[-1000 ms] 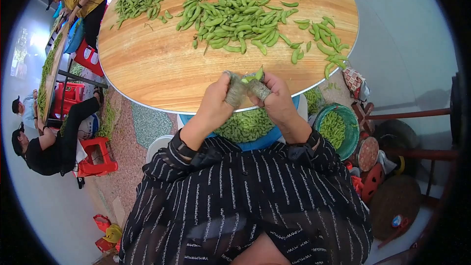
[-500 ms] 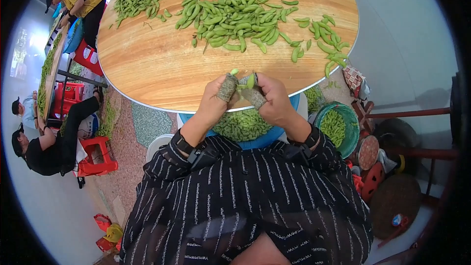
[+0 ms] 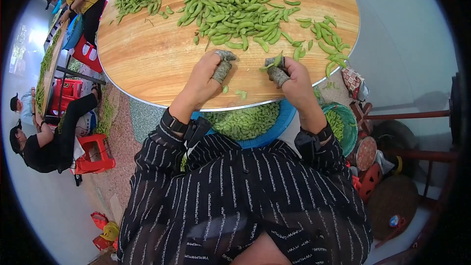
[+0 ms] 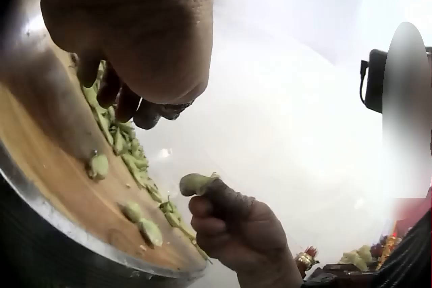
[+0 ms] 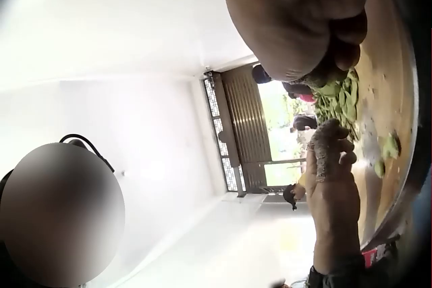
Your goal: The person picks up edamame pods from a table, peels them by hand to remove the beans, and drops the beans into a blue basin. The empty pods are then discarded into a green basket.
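Observation:
In the head view, my right hand point(image 3: 298, 82) pinches a green soybean pod point(image 3: 277, 61) between thumb and forefinger over the table's near side. The same pod point(image 4: 197, 183) pokes out past the wrapped fingertips in the left wrist view. My left hand point(image 3: 203, 77) hovers over the wood to the left, fingers loosely bent and nothing seen between them. Grey-green wrapping covers the thumb and forefinger of both hands. Between the hands, near the rim, lie several shelled pieces point(image 3: 241, 93) of pale green. Beyond them spreads a pile of pods point(image 3: 235, 17).
The round wooden table point(image 3: 147, 64) has a metal rim. Below it stands a blue basin point(image 3: 288, 117) full of green beans. A green basket point(image 3: 351, 135) with pods is at right. Red stools point(image 3: 93, 154) and people point(image 3: 37, 142) at another table are on the left.
My hands were close together over the table edge; now they are apart and farther forward. Shelled pieces now show on the wood between them. The pod remains in my right hand.

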`<state>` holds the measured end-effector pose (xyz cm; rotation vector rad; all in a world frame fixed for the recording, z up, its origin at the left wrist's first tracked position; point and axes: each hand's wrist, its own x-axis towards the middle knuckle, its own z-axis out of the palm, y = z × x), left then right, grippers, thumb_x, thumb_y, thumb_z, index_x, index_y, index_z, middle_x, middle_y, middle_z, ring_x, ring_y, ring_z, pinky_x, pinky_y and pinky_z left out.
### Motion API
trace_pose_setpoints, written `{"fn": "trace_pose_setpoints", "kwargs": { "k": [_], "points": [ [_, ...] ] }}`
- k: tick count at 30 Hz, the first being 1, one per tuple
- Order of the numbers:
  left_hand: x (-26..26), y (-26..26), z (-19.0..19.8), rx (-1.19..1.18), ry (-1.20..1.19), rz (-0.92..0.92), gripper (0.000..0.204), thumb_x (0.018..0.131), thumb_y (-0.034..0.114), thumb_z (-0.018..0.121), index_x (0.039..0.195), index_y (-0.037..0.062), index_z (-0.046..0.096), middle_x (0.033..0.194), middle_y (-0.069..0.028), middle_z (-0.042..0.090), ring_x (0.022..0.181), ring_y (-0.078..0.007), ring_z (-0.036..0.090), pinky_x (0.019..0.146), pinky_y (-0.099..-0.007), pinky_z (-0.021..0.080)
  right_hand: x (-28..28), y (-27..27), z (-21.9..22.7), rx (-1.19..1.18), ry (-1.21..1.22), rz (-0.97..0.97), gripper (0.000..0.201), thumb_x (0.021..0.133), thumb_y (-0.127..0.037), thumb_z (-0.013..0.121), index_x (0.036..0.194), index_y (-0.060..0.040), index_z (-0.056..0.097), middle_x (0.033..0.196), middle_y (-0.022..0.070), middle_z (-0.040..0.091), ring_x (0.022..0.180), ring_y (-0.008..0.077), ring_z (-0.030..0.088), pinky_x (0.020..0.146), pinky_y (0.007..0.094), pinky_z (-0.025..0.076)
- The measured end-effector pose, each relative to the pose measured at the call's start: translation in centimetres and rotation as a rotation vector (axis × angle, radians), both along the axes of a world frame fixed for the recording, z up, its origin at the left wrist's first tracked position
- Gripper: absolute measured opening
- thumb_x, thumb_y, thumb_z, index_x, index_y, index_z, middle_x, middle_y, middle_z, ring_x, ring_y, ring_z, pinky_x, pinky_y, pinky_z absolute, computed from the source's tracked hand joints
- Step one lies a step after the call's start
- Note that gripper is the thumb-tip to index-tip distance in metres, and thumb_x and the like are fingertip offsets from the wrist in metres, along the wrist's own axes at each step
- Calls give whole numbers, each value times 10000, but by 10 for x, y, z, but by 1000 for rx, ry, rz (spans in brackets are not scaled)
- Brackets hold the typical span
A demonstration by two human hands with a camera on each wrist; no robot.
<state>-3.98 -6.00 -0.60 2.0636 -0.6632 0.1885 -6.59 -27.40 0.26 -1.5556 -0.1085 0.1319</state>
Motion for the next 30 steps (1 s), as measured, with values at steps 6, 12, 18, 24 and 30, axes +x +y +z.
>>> {"fn": "trace_pose_setpoints", "kwargs": {
  "k": [6,12,18,24,30],
  "points": [
    [-39,-9,-4,9,71,-315,150,783,117,523,905,33,546,829,-129,548,808,-312,508,737,-342,407,-5,-6,-7,18,94,8,229,739,47,491,960,19,545,830,6,559,727,81,494,655,218,406],
    [-41,-16,13,-406,348,-38,208,786,161,561,916,4,522,848,-139,537,758,-196,524,676,-288,421,-17,16,-2,-254,-91,217,202,725,5,485,921,37,522,748,110,572,673,165,533,596,300,413],
    [-39,-29,-1,-280,463,12,165,799,108,521,922,-2,513,782,-116,556,725,-196,533,645,-288,425,-22,27,7,-563,-326,273,156,659,-42,514,792,32,481,729,209,532,718,395,490,627,429,388],
    [-40,-10,20,-96,306,69,132,803,114,511,848,-9,493,747,-171,538,690,-306,525,618,-330,410,-26,21,13,-74,-59,193,239,781,-35,520,1011,30,519,833,48,574,726,99,508,641,236,417],
    [-40,-1,37,132,319,-58,185,778,154,536,815,-13,468,720,-217,517,709,-384,501,577,-388,387,-27,27,16,120,54,258,248,801,-45,528,1042,12,526,861,7,566,758,66,495,662,210,418]
  ]
}}
